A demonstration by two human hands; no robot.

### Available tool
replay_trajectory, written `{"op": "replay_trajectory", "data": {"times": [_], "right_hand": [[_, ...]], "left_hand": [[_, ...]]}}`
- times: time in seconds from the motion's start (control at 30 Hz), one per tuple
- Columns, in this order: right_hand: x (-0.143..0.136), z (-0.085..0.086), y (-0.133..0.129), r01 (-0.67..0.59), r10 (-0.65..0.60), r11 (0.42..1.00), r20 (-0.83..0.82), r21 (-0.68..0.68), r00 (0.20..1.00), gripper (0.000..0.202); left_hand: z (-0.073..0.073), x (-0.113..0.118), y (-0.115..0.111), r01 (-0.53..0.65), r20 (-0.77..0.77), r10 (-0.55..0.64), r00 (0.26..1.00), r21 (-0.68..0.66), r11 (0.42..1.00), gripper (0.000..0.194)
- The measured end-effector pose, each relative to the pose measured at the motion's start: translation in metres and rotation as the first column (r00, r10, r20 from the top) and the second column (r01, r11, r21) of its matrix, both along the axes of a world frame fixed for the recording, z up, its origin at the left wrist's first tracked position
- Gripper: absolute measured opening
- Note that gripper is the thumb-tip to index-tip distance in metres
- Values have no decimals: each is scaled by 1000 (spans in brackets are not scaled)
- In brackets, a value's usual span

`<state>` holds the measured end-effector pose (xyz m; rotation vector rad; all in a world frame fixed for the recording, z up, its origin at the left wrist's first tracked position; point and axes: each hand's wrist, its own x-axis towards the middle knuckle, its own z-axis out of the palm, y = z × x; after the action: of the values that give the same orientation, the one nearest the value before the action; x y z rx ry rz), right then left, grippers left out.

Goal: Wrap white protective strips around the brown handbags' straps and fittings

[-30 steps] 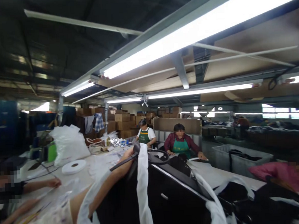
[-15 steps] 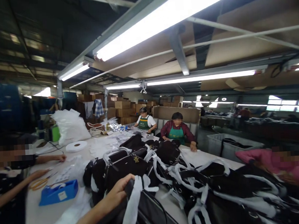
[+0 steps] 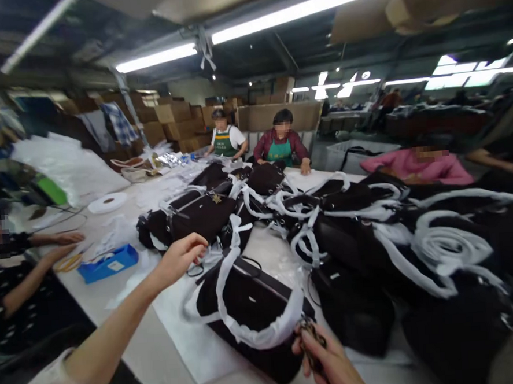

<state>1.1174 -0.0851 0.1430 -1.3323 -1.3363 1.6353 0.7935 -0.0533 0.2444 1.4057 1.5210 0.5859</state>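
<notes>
A black handbag [image 3: 249, 296] lies on the table before me, its long handle [image 3: 265, 330] wrapped in white padding. My right hand [image 3: 331, 355] is closed around a bronze-coloured metal charm [image 3: 311, 342] at the bag's near right end. Whether the charm is fastened to the bag cannot be made out. Just past the bag's far left corner, my left hand [image 3: 182, 259] hovers with loosely bent fingers and nothing visible in them. Under the bag is a white sheet [image 3: 182, 324].
Several black bags with wrapped handles [image 3: 346, 233] crowd the right and far side. At left are a blue tape dispenser [image 3: 108, 263], yellow-handled scissors [image 3: 68, 262] and a white roll [image 3: 107, 203]. Co-workers sit around the table, one in a pink top [image 3: 411, 168].
The view has tilted down. My left hand has let go of the bag, which now lies on the table. My right hand has come into view holding the charm.
</notes>
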Motion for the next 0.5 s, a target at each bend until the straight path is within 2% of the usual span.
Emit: {"op": "replay_trajectory", "data": {"times": [0.07,0.1,0.13,0.17,0.2,0.23,0.27,0.3,0.37,0.43,0.47,0.5], "right_hand": [[1,-7,5,-11,2,994,-86,-105,996,42],[3,-8,6,-14,-1,990,-104,-143,995,43],[5,-7,5,-16,-4,984,-112,-175,994,44],[8,-6,3,-9,-13,980,-110,-200,994,45],[10,-5,-1,0,-25,976,-109,-219,994,46],[11,-5,-6,8,-34,972,-105,-233,994,46],[12,-6,-12,18,-40,971,-87,-237,995,46],[12,-10,-18,25,-36,976,-48,-218,998,48],[9,-21,-32,12,-4,996,88,-89,996,49],[3,-32,-45,-28,-10,988,245,150,969,45],[-2,-36,-51,-60,-28,960,309,272,951,43],[-7,-37,-57,-103,-40,928,371,359,928,44]], "left_hand": [[-8,32,-31,139,86,-130,988,-109,984,26],[-14,51,-48,247,156,-223,962,-160,956,26],[-23,72,-63,437,284,-371,884,-226,870,26],[-35,94,-76,571,377,-464,801,-250,782,25],[-50,114,-84,622,420,-492,763,-268,736,25],[-67,133,-87,598,431,-453,780,-301,743,23],[-83,149,-86,506,433,-348,831,-330,797,22],[-99,161,-80,403,486,-210,848,-335,852,22],[-121,175,-64,270,681,60,730,-367,890,27],[-129,176,-49,222,768,239,594,-442,869,28],[-128,175,-45,205,760,293,580,-484,851,28],[-126,174,-43,168,724,329,606,-521,837,31]]}}
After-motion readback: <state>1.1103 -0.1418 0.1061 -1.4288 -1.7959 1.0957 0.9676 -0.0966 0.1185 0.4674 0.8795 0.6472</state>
